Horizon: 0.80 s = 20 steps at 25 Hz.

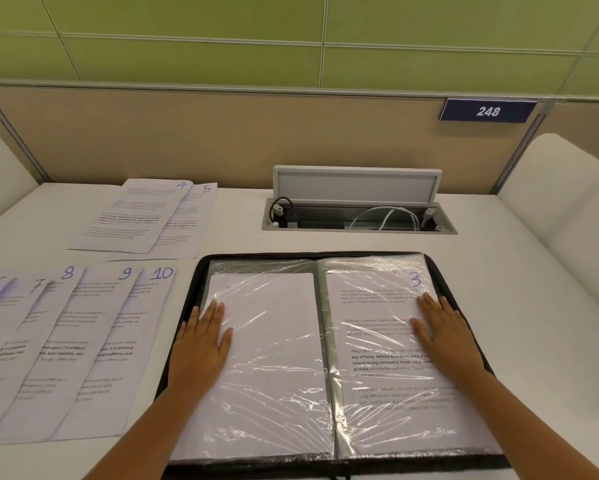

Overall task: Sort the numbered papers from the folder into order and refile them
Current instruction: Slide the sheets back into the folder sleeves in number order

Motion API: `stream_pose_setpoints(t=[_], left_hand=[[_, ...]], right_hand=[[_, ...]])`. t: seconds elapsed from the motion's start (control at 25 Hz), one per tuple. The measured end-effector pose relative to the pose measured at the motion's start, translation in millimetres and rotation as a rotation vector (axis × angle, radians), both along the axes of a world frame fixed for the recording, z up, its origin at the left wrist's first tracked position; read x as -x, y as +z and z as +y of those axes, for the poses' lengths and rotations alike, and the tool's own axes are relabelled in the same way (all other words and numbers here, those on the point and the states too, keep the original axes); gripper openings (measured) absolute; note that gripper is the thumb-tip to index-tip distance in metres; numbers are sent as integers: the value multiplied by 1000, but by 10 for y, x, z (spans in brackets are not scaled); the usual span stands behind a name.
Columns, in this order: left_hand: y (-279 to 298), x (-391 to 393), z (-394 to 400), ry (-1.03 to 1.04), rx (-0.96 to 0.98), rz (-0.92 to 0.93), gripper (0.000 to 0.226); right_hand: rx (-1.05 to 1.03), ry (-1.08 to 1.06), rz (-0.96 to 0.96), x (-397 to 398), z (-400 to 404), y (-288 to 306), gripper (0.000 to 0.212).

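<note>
Both hands spread flat on open folder (443, 271): left hand (201, 344) on blank sleeve page, right hand (447, 327) on page 3 (377, 341). Sheets 4–5 (145, 216) and 6–10 (66, 348) fanned left on desk (498, 254).

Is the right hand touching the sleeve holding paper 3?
Touching. The head view shows the right hand lying flat, fingers straight, on the plastic sleeve over paper 3.

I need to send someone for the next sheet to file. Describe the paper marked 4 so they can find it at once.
On the white desk, look left of the open cable box, behind the black folder. Two overlapping sheets lie there, apart from the fanned row of 6 to 10 nearer the person. Paper 4 is the left one, lying on top of paper 5, with a blue handwritten 4 in its top right corner.
</note>
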<state>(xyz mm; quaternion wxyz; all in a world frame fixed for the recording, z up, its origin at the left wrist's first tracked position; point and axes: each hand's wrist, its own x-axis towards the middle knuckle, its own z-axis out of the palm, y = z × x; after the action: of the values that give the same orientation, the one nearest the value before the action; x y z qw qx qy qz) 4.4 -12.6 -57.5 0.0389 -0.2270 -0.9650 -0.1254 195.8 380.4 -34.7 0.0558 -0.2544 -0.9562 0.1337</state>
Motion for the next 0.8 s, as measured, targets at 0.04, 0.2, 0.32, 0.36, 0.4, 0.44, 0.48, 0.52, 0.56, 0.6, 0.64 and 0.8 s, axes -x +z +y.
stream_pose_setpoints(t=[0.04,0.2,0.32,0.36,0.4,0.44,0.48,0.52,0.56,0.6,0.64,0.8], left_hand=[[10,1,-2,1,-6,0,78],[40,-6,-19,-3,-20,10,75],[45,1,-23,-11,-24,1,73],[31,-3,-21,-11,-22,1,73],[23,-3,-17,-8,-20,7,73],[19,5,-18,-6,-18,15,73],[11,12,-21,-9,-16,22,73],[7,15,-26,-13,-14,19,72],[8,12,-28,-12,-14,12,71],[19,11,-26,-8,-20,7,70],[26,3,-22,-9,-23,9,69],[40,-42,-18,-67,8,73,62]], right_hand=[[8,1,-7,1,-15,12,84],[129,-64,152,49,-315,249,79],[307,-150,291,-150,-871,343,98],[347,-194,255,-271,-1037,281,105],[340,-231,188,-384,-1166,201,110],[302,-251,100,-461,-1264,135,112],[263,-251,13,-497,-1321,104,110],[238,-254,-47,-505,-1350,102,104],[224,-280,-88,-497,-1378,125,96],[202,-325,-123,-486,-1397,155,89],[155,-368,-160,-491,-1422,179,86],[21,-479,-173,-550,-1506,151,92]])
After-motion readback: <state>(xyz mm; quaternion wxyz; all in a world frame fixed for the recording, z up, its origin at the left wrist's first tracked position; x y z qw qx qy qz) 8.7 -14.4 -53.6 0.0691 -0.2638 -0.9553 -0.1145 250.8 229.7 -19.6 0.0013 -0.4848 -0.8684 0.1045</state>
